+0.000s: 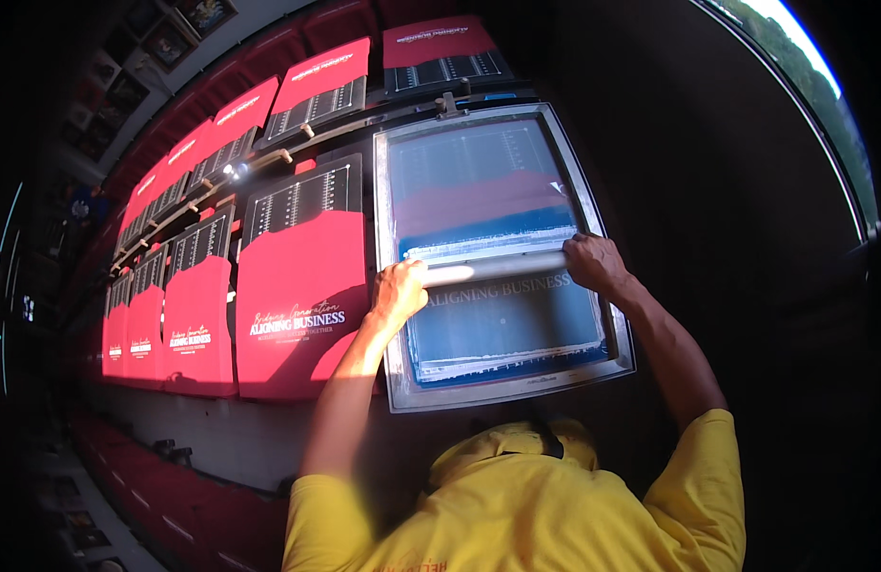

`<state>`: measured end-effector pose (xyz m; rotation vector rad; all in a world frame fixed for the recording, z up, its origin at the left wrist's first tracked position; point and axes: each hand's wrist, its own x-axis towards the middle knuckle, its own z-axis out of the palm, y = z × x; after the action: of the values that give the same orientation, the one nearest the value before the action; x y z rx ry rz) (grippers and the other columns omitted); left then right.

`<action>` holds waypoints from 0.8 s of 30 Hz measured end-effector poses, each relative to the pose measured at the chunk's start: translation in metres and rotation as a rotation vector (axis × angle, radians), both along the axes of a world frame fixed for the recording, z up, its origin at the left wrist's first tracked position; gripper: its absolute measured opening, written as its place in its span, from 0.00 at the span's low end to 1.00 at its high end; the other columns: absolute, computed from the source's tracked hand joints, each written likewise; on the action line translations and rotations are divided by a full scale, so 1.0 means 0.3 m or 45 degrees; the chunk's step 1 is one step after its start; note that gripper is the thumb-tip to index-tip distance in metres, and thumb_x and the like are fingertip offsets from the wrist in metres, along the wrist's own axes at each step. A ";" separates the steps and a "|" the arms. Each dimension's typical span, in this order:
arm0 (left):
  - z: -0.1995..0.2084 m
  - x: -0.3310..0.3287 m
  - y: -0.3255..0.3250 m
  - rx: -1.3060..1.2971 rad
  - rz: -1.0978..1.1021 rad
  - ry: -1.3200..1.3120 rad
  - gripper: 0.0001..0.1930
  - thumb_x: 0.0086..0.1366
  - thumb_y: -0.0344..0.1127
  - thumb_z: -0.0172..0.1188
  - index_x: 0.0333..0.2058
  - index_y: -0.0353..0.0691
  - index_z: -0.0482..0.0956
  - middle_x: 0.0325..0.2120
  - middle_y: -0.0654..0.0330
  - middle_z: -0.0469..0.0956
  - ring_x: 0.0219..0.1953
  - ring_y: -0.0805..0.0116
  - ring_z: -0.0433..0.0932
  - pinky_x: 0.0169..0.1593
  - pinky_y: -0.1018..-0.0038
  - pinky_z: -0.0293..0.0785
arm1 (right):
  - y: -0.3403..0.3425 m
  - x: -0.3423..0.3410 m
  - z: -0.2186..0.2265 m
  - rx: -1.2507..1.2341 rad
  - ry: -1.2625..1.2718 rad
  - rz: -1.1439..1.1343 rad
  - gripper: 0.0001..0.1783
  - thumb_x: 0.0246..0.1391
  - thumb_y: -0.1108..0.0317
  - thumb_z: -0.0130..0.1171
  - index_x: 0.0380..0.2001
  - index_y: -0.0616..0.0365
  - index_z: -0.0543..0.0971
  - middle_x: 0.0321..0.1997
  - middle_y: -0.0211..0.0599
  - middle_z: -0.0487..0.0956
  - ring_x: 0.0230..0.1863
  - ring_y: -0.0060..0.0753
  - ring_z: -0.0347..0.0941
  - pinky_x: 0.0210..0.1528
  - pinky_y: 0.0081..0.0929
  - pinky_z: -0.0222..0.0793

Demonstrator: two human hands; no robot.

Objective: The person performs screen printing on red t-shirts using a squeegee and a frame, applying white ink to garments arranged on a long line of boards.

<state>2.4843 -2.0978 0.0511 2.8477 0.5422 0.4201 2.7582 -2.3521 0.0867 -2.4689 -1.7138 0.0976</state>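
Observation:
A screen-printing frame with metal edges and blue mesh lies in front of me. Across its middle rests a long pale squeegee, held level from side to side. My left hand is closed round its left end, and my right hand grips the right end. White ink streaks the mesh just beyond the squeegee, with another ragged white band near the frame's close edge. Pale lettering shows on the mesh just below the squeegee. Through the far part of the mesh, a dark board and red cloth show faintly.
Left of the frame, a red shirt with white print is stretched on a dark platen. Several more such shirts run off to the left and along a far row. A hinge clamp holds the frame's far edge. A window is at upper right.

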 end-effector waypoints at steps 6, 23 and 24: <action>0.069 -0.166 -0.208 0.152 -0.075 -0.167 0.15 0.45 0.24 0.59 0.36 0.33 0.80 0.35 0.50 0.81 0.38 0.53 0.81 0.43 0.64 0.79 | -0.198 -0.157 0.031 0.156 0.066 -0.021 0.08 0.45 0.78 0.58 0.32 0.61 0.79 0.38 0.44 0.81 0.42 0.46 0.78 0.43 0.39 0.77; 0.025 -0.125 -0.197 0.021 0.006 -0.028 0.16 0.43 0.22 0.60 0.35 0.35 0.79 0.36 0.54 0.80 0.37 0.54 0.82 0.41 0.65 0.79 | -0.167 -0.144 -0.055 0.110 0.034 -0.007 0.07 0.46 0.75 0.58 0.31 0.61 0.78 0.39 0.45 0.81 0.42 0.45 0.79 0.40 0.37 0.77; 0.029 -0.096 -0.162 -0.002 0.003 0.007 0.16 0.43 0.22 0.60 0.35 0.36 0.79 0.35 0.55 0.80 0.35 0.54 0.81 0.39 0.65 0.79 | -0.130 -0.118 -0.047 0.074 0.043 -0.018 0.06 0.46 0.74 0.58 0.31 0.61 0.78 0.38 0.45 0.81 0.41 0.46 0.79 0.39 0.38 0.77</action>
<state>2.4554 -2.1463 0.0598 2.8474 0.5469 0.4122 2.7229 -2.3912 0.0726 -2.4240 -1.6611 0.0861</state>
